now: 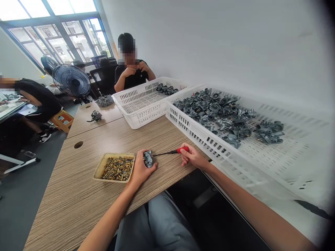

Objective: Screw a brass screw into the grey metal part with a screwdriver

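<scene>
My left hand [141,169] is closed around a grey metal carburetor [148,159] and steadies it on the wooden table [86,188]. In my right hand [192,157] is a screwdriver [182,150] with a red handle, its fingers wrapped round the grip. The dark shaft points left, lying nearly level, and its tip meets the right side of the carburetor; the exact contact point is too small to make out. Just left of my left hand stands a shallow cream tray [97,173] holding many small brass-coloured and dark screw-like parts.
To the right, a white plastic crate [193,130] holds many carburetors. Another white crate [141,120] beyond it has several at its far end. One carburetor [96,116] and a heap of metal parts [104,100] lie farther back. A co-worker [133,69] sits across the table; a fan [72,81] stands behind.
</scene>
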A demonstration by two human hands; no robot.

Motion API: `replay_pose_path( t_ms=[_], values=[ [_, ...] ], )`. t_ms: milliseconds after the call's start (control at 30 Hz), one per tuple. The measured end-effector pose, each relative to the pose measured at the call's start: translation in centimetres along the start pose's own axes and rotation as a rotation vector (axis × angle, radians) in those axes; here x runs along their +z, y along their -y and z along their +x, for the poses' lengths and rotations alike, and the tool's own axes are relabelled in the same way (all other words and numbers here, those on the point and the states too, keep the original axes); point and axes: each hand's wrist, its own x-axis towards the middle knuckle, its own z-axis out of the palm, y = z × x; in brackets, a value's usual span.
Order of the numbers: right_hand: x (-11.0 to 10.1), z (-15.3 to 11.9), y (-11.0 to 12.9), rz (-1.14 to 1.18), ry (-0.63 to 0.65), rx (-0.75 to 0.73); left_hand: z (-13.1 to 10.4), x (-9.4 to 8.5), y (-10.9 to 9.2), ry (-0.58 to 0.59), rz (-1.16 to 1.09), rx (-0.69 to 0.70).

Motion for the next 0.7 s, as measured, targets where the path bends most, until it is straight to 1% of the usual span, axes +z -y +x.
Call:
replay_pose_path(
  t_ms=[167,300,400,467,700],
  values=[
    [-0.02,-0.06,-0.05,-0.068,-0.011,0.024,0.02,-0.09,0.01,-0.008,0.004,-0.007],
    [0.05,-0.13,0.02,0.035,-0.015,0.011,0.05,-0.06,0.05,0.004,0.011,0.012],
    [0.04,-0.18,0.15,0.131,0.006,0.021,0.03,-0.03,0.03,0.006,0.003,0.02],
    [-0.02,-0.15,0.13,0.153,0.016,0.022,-0.01,-0.03,0.01,0.003,-0.002,0.019],
    [-0.03,0.05,-0.29,0.0,-0.022,0.024,0.0,-0.01,0.06,-0.007,0.002,0.014]
  ],
)
